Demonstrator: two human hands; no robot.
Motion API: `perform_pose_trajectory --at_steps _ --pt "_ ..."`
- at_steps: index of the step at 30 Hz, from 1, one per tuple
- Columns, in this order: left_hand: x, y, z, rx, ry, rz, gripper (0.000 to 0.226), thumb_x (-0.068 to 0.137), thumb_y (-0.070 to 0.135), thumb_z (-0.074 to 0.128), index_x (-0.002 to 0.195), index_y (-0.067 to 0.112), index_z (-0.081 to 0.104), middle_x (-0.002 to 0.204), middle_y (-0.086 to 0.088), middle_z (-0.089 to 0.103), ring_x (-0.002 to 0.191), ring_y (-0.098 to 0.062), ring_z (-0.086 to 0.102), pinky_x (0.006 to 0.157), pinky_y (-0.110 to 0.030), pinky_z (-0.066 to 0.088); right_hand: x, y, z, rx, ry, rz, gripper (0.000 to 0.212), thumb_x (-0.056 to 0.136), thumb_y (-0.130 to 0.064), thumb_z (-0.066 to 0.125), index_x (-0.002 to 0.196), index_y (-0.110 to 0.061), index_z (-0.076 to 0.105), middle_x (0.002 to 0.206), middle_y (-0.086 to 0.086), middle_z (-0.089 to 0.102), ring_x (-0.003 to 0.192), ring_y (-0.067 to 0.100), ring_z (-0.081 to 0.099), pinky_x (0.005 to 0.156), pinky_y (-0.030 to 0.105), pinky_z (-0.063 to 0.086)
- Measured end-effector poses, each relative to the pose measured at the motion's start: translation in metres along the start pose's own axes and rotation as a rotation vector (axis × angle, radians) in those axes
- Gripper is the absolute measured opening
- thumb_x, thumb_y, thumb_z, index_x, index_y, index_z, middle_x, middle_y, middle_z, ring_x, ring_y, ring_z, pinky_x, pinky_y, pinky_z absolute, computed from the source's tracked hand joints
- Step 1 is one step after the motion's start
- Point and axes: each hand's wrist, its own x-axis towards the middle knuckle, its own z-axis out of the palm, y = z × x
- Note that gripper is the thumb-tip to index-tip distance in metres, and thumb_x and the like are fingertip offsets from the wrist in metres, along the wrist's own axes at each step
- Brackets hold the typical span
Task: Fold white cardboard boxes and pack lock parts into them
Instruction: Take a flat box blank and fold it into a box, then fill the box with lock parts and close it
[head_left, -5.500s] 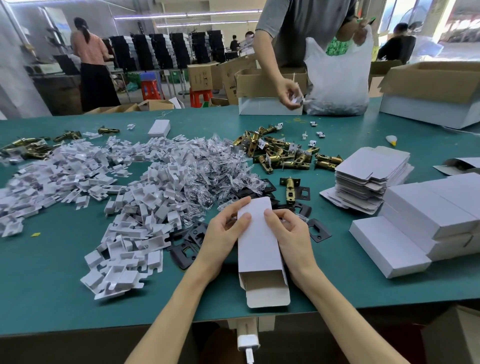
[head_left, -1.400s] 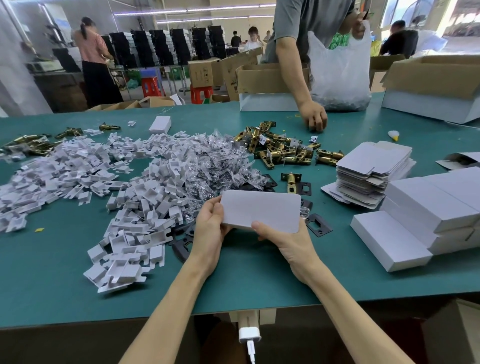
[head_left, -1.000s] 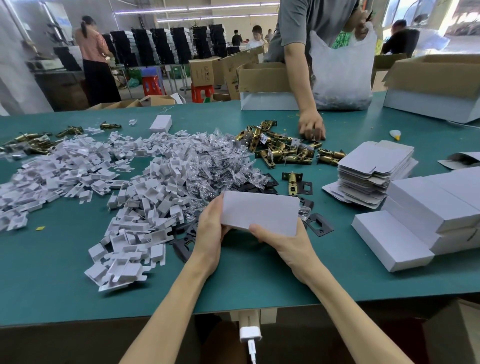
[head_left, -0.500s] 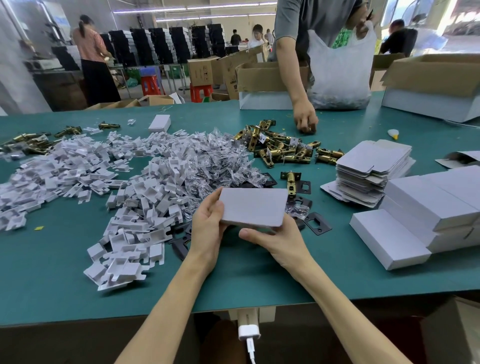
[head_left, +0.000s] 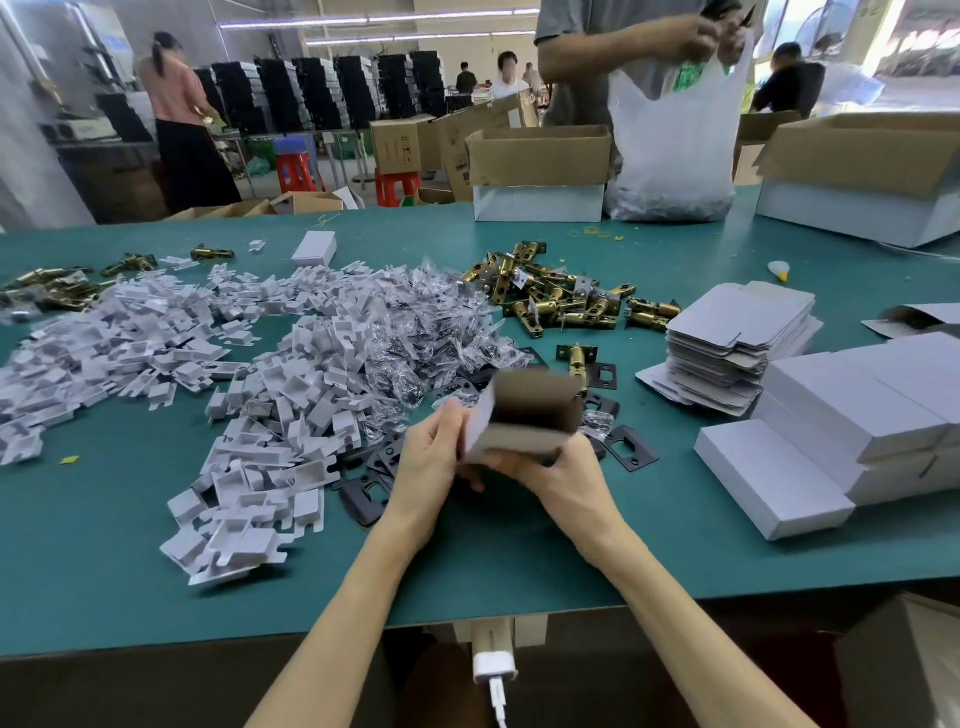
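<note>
I hold a small white cardboard box (head_left: 524, 415) above the green table, its open brown inside turned toward me and blurred by motion. My left hand (head_left: 434, 462) grips its left side. My right hand (head_left: 550, 473) holds it from below with the fingers curled under it. Brass latch bolts (head_left: 561, 301) lie in a heap beyond the box. Black strike plates (head_left: 631, 447) lie around and under my hands. A heap of small clear bags (head_left: 426, 322) with parts and white cardboard inserts (head_left: 270, 415) spreads to the left.
A stack of flat box blanks (head_left: 737, 332) and several folded white boxes (head_left: 852, 415) stand at the right. A person at the far edge holds a white plastic bag (head_left: 675, 145) next to an open carton (head_left: 540, 166). Another carton (head_left: 872, 171) sits far right.
The box was held flat with its white face up; now it is tipped so its open end faces me. The person opposite lifted a hand from the latches to the bag.
</note>
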Motion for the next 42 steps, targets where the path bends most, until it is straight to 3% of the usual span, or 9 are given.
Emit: perform_pose_trajectory --at_steps 3,7,12,18,22,26,32,36,42 --pt "-0.001 0.000 0.002 0.026 -0.117 0.065 0.040 0.106 0.038 0.045 0.107 0.011 0.075 0.094 -0.013 0.074 0.084 -0.019 0.068 0.070 -0.034 0.057 -0.001 0.000 0.000 0.083 0.134 0.048 0.036 0.080 -0.024 0.083 0.114 -0.018 0.071 0.104 -0.003 0.077 0.097 0.012 0.072 0.080 0.022 0.056" --pt "-0.003 0.000 0.000 0.047 -0.170 0.125 0.029 0.099 0.037 0.056 0.115 0.021 0.074 0.105 0.014 0.078 0.093 0.004 0.068 0.082 -0.011 0.049 -0.001 -0.001 0.000 0.032 0.163 0.090 0.043 0.080 -0.038 0.080 0.119 -0.022 0.068 0.107 -0.005 0.076 0.101 0.012 0.071 0.085 0.026 0.057" --pt "-0.002 -0.001 -0.004 0.010 -0.151 0.056 0.038 0.096 0.035 0.065 0.126 0.013 0.067 0.122 0.000 0.076 0.116 -0.017 0.070 0.095 -0.028 0.057 -0.002 -0.003 0.003 -0.146 0.065 0.157 0.055 0.080 -0.053 0.076 0.123 -0.019 0.066 0.108 -0.006 0.075 0.099 0.009 0.071 0.085 0.036 0.061" --pt "0.001 -0.002 -0.005 -0.198 -0.025 -0.094 0.042 0.092 0.033 0.065 0.124 0.007 0.063 0.118 -0.011 0.076 0.113 -0.033 0.071 0.087 -0.037 0.062 -0.003 -0.006 0.006 -0.389 0.149 0.056 0.044 0.095 -0.046 0.065 0.130 -0.021 0.057 0.118 -0.010 0.061 0.108 0.001 0.058 0.089 0.015 0.048" --pt "0.004 -0.005 -0.003 -0.176 0.008 -0.090 0.049 0.089 0.034 0.065 0.128 0.004 0.059 0.123 -0.016 0.073 0.116 -0.035 0.069 0.095 -0.044 0.059 0.027 -0.015 -0.002 -0.619 0.162 -0.055 0.031 0.100 -0.032 0.062 0.126 -0.017 0.057 0.117 -0.004 0.052 0.110 0.009 0.053 0.097 0.022 0.045" --pt "0.007 -0.011 -0.004 -0.183 0.017 -0.090 0.049 0.088 0.035 0.067 0.126 0.005 0.060 0.120 -0.013 0.075 0.113 -0.030 0.071 0.097 -0.044 0.059 0.077 -0.019 -0.023 -0.732 0.110 0.115 0.032 0.106 -0.034 0.050 0.126 -0.011 0.058 0.128 0.007 0.050 0.119 0.024 0.053 0.104 0.036 0.043" --pt "0.008 -0.013 -0.002 -0.148 -0.019 -0.071 0.032 0.092 0.031 0.067 0.118 0.012 0.064 0.109 0.001 0.079 0.105 -0.016 0.073 0.089 -0.030 0.060 0.112 0.002 -0.043 -1.291 0.029 0.296 0.044 0.102 -0.041 0.055 0.128 -0.007 0.048 0.134 0.019 0.042 0.125 0.038 0.042 0.100 0.047 0.043" --pt "0.009 -0.013 -0.002 -0.127 -0.035 -0.073 0.032 0.096 0.028 0.067 0.122 0.010 0.063 0.115 -0.003 0.077 0.109 -0.019 0.073 0.094 -0.035 0.059 0.117 0.012 -0.042 -1.339 0.049 0.351 0.045 0.102 -0.042 0.054 0.127 -0.005 0.047 0.131 0.022 0.043 0.122 0.040 0.043 0.098 0.046 0.042" --pt "0.007 -0.012 -0.003 -0.121 -0.050 -0.081 0.035 0.095 0.030 0.067 0.124 0.010 0.063 0.118 -0.004 0.076 0.112 -0.021 0.072 0.096 -0.036 0.059 0.121 0.007 -0.051 -1.347 0.057 0.365 0.027 0.098 -0.013 0.055 0.122 -0.007 0.043 0.123 0.025 0.050 0.112 0.043 0.049 0.085 0.044 0.043"
